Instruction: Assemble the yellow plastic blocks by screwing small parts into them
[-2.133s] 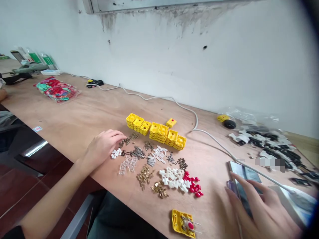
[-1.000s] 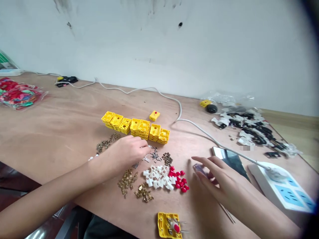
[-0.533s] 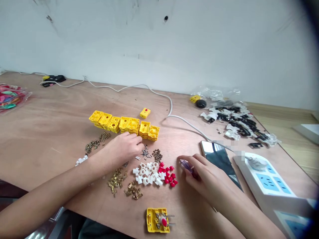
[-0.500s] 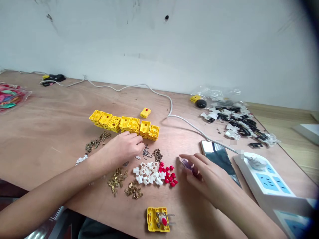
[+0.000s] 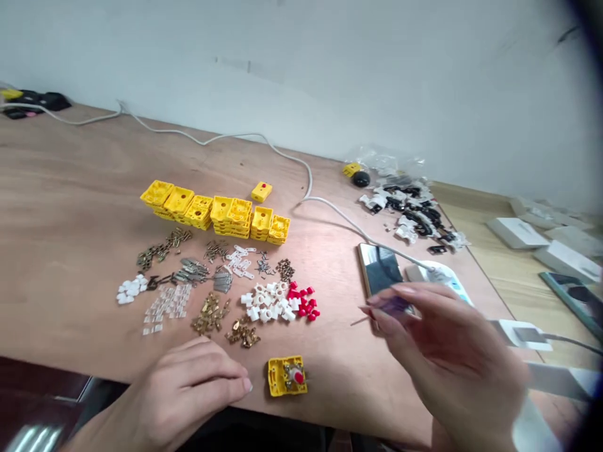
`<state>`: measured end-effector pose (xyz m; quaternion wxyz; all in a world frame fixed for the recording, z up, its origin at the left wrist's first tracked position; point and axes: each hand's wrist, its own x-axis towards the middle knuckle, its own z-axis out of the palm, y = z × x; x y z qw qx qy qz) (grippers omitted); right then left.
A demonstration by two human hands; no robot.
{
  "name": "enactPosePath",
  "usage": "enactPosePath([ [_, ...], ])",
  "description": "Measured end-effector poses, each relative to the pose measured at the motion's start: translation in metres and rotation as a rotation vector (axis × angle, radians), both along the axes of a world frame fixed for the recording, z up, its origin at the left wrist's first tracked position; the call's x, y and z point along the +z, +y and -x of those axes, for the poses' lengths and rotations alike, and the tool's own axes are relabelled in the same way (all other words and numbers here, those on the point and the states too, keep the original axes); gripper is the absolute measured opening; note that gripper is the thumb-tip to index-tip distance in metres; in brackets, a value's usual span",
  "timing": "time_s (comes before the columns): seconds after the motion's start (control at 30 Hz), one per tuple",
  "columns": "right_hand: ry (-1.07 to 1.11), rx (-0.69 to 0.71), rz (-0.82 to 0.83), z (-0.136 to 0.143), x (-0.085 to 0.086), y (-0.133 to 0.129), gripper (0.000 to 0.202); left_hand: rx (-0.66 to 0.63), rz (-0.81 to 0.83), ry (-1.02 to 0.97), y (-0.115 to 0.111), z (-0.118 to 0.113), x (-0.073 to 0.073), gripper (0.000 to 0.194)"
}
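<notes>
My right hand [image 5: 438, 351], raised over the table's right side, grips a purple-handled screwdriver [image 5: 394, 306] whose thin metal tip points left. At the front edge, my left hand [image 5: 193, 389] has its fingers pressed together; whatever is between them, if anything, is too small to make out. Just right of it lies an open yellow housing [image 5: 277, 376] with metal parts and a red piece [image 5: 296, 376] inside. Beyond are white plastic pieces [image 5: 268, 302], red caps [image 5: 304, 302], brass parts [image 5: 210, 314] and small screws [image 5: 285, 270].
Stacked yellow shells [image 5: 230, 216] form a row behind the small parts. A phone [image 5: 380, 270] and a power strip [image 5: 438, 276] lie at right, with a cable [image 5: 342, 216] crossing to them. Black and white parts [image 5: 414, 210] are heaped farther back.
My left hand has come back from the small parts to the front edge, its fingers together. My right hand has risen with the screwdriver, its tip now visible. The view has shifted right.
</notes>
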<state>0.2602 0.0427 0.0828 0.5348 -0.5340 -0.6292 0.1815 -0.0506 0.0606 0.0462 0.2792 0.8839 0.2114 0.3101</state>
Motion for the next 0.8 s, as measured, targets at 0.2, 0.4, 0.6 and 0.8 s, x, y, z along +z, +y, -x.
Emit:
enactPosePath([
  [0.2, 0.122, 0.125, 0.001, 0.027, 0.013, -0.004, 0.048, 0.055, -0.098, -0.035, -0.004, -0.011, 0.001, 0.032],
  [0.4, 0.168, 0.387, 0.025, 0.063, 0.035, 0.052, 0.036, 0.044, -0.113, -0.098, -0.003, -0.012, -0.005, 0.031],
  [0.6, 0.171, 0.532, 0.115, 0.111, 0.021, 0.104, 0.021, 0.068, -0.177, -0.104, -0.006, -0.015, -0.016, 0.025],
  [0.8, 0.168, 0.525, 0.164, 0.128, 0.000, 0.122, 0.021, 0.048, -0.156, -0.070, -0.006, -0.014, -0.019, 0.035],
])
